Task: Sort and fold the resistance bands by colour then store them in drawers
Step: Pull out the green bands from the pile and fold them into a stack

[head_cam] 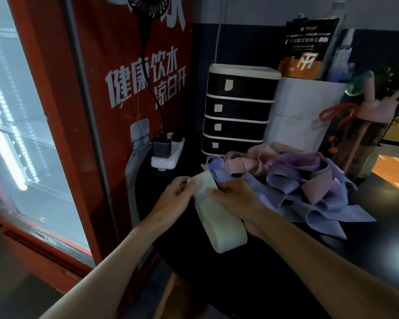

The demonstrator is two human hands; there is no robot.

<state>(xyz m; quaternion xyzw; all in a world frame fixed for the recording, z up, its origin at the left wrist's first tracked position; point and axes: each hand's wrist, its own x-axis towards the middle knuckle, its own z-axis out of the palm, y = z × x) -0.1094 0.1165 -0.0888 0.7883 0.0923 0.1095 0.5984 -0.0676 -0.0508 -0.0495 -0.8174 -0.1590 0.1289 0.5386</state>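
Note:
A pale green resistance band (219, 223) lies folded lengthwise on the dark table (286, 261). My left hand (175, 199) pinches its far end, and my right hand (235, 200) presses on its middle from the right. Just right of my hands is a tangled heap of bands (304, 183) in blue, pink and purple. Behind the heap stands a small black drawer unit (237, 111) with white trim, all of its drawers shut and each bearing a small paper label.
A red drinks fridge (90, 111) with a glass door fills the left. A white power strip (168, 153) with a plugged charger sits by the drawers. A white box (304, 111), a pink bottle (364, 139) and a powder pouch (309, 47) stand at the back right.

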